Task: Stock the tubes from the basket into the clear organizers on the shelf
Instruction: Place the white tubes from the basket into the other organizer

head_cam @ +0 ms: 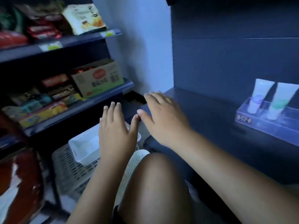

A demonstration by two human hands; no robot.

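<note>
A clear organizer (265,125) stands on the dark shelf (202,110) at the right. Two white tubes stand cap-down in it: one with a purple mark (258,94) and one with a green mark (279,101). Low at the centre left sits a white basket (84,147) on a grey perforated crate (71,172); my left arm hides its inside. My left hand (116,131) hovers over the basket with straight fingers, holding nothing. Beside it, my right hand (163,120) is spread flat over the shelf's left front corner, also empty.
Dark shelves at the left carry snack packs and a cardboard box (98,78). A white wall (139,46) separates the two shelf units. My bare knee (155,183) fills the lower centre. A red and white object (17,180) lies at the bottom left.
</note>
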